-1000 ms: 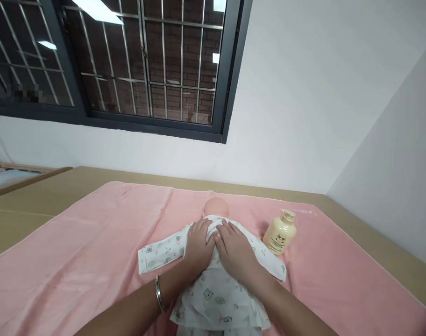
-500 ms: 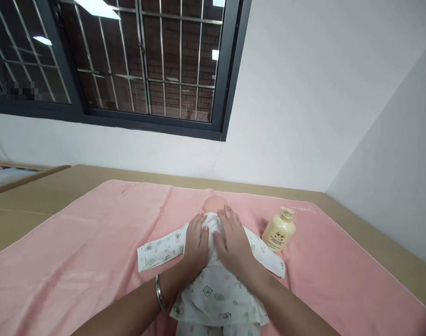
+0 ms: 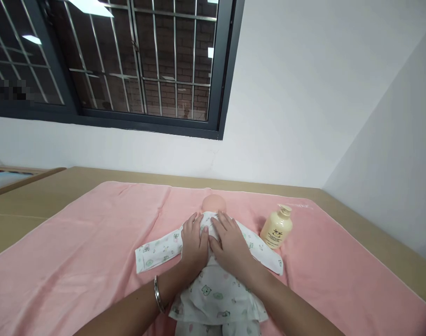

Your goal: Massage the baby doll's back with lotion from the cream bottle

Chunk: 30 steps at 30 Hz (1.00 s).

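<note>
A baby doll (image 3: 214, 203) lies on a pink blanket (image 3: 104, 242), its head toward the wall and no facial features showing. It wears a white long-sleeved top (image 3: 213, 294) with small green prints and matching trousers, both sleeves spread outward. Flat on the left of the doll's upper body rests my left hand (image 3: 195, 242), fingers stretched out. My right hand (image 3: 230, 242) lies on the right side, its fingers spread on the cloth. The two thumbs nearly meet over the middle. Neither hand grips anything.
A pale yellow pump bottle (image 3: 277, 228) stands on the blanket beyond the doll's right-hand sleeve. Tan table surface (image 3: 27, 219) borders the blanket. Behind rise a white wall (image 3: 286, 93) and a dark-framed window (image 3: 146, 122) with metal bars.
My right hand's fingers have shifted slightly left and spread a little on the doll's top. My left hand stays nearly in place. The view has shifted slightly.
</note>
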Motion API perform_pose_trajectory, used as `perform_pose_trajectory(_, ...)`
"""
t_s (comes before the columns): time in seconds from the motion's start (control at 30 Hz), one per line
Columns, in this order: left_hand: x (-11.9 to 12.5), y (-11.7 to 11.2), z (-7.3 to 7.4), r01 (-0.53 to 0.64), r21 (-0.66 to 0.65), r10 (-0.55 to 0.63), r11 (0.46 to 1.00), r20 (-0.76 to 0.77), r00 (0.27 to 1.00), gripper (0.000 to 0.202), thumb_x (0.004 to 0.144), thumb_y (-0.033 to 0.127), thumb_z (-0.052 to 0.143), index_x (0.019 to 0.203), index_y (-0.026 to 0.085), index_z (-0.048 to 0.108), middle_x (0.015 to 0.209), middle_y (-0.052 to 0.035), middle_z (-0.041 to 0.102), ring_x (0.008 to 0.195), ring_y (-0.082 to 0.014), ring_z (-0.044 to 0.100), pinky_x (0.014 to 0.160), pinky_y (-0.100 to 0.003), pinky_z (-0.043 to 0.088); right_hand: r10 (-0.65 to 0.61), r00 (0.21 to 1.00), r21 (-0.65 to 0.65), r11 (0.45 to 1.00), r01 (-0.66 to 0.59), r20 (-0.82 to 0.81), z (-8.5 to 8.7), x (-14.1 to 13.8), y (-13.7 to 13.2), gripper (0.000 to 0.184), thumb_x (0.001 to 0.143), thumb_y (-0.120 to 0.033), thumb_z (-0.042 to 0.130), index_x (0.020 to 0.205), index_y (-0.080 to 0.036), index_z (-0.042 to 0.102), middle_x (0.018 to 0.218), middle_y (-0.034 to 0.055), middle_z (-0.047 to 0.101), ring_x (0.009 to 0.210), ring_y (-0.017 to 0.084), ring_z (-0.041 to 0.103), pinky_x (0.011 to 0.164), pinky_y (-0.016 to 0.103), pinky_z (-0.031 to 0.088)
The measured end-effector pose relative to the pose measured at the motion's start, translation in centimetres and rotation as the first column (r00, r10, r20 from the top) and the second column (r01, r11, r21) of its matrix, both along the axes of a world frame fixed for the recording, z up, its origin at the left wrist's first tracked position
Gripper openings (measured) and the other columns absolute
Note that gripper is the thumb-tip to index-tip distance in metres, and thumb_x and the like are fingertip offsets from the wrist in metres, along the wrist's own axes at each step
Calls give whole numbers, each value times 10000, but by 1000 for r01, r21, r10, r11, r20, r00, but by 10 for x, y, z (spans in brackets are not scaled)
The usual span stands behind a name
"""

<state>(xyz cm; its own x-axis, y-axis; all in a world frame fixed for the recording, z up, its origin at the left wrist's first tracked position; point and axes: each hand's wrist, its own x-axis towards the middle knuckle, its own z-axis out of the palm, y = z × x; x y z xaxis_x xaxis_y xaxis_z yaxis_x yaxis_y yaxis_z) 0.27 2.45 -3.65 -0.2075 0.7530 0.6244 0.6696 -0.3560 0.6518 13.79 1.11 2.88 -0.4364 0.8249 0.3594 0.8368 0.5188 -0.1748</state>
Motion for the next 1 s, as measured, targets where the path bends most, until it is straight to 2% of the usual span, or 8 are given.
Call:
perform_pose_trajectory(0.1, 1, 1, 0, -4, -39, 5, 999, 12, 1000, 421, 978, 336, 312, 1313, 173, 508, 1359, -173, 528, 1290, -306, 449, 1065, -538, 350, -11, 1000, 14, 1000, 11, -15, -1, 0, 1, 479, 966, -319, 413, 1411, -152, 477, 1560, 136, 335, 1446, 285, 264, 1174, 506, 194)
perform_pose_trajectory(0.3, 3, 4, 4, -50, -191, 45, 980, -29, 999, 440, 960, 368, 340, 1308, 168, 518, 1350, -172, 540, 1293, -305, 456, 1085, -533, 332, -7, 1000, -125, 992, 8, 5, -8, 1, 8, 485, 980, -360, 386, 1440, -219, 454, 1570, 83, 329, 1454, 296, 241, 1165, 521, 200)
perform_pose_trajectory(0.5, 4, 3, 13, -74, -275, 58, 958, -64, 996, 437, 958, 402, 338, 1305, 204, 517, 1360, -138, 551, 1307, -304, 444, 1095, -538, 306, -111, 994, -215, 970, 110, 6, 2, 4, 0, 583, 976, -481, 380, 1490, -205, 385, 1572, 147, 305, 1446, 366, 247, 1142, 555, 232)
perform_pose_trajectory(0.63, 0, 7, 20, -47, -349, 32, 936, -51, 998, 450, 946, 417, 353, 1307, 201, 512, 1366, -143, 565, 1315, -312, 448, 1097, -554, 285, -139, 990, -289, 946, 144, 39, 20, 9, -6, 629, 956, -537, 403, 1494, -213, 374, 1558, 155, 333, 1429, 381, 283, 1100, 595, 276)
perform_pose_trajectory(0.7, -6, 13, 26, -20, -408, 17, 913, -9, 1000, 434, 942, 413, 348, 1271, 205, 541, 1356, -144, 582, 1310, -317, 462, 1098, -555, 277, -143, 986, -311, 936, 163, 84, 34, 17, -9, 593, 951, -507, 419, 1463, -210, 421, 1510, 173, 410, 1385, 397, 357, 1066, 652, 271)
perform_pose_trajectory(0.83, -21, 31, 43, 31, -536, 18, 844, 85, 996, 407, 943, 419, 306, 1059, 213, 637, 1303, -141, 626, 1263, -348, 511, 1087, -576, 272, -113, 988, -306, 942, 141, 108, 68, 47, -19, 506, 960, -459, 405, 1373, -194, 529, 1280, 183, 629, 1210, 374, 555, 1073, 707, 132)
perform_pose_trajectory(0.93, -18, 37, 58, 49, -474, 21, 879, 140, 990, 386, 931, 417, 339, 995, 193, 647, 1290, -161, 627, 1287, -378, 476, 1117, -630, 166, -133, 991, -284, 951, 126, -6, 93, 75, -23, 554, 976, -483, 367, 1457, -213, 429, 1321, 146, 614, 1250, 326, 536, 1124, 636, 89)
perform_pose_trajectory(1.0, -4, 36, 68, 125, -372, -54, 920, 198, 979, 361, 917, 411, 374, 1000, 192, 649, 1272, -143, 635, 1277, -333, 490, 1144, -559, 205, -208, 977, -230, 954, 190, -54, 106, 92, -20, 579, 985, -483, 349, 1486, -195, 381, 1420, 141, 532, 1333, 312, 454, 1145, 577, 113)
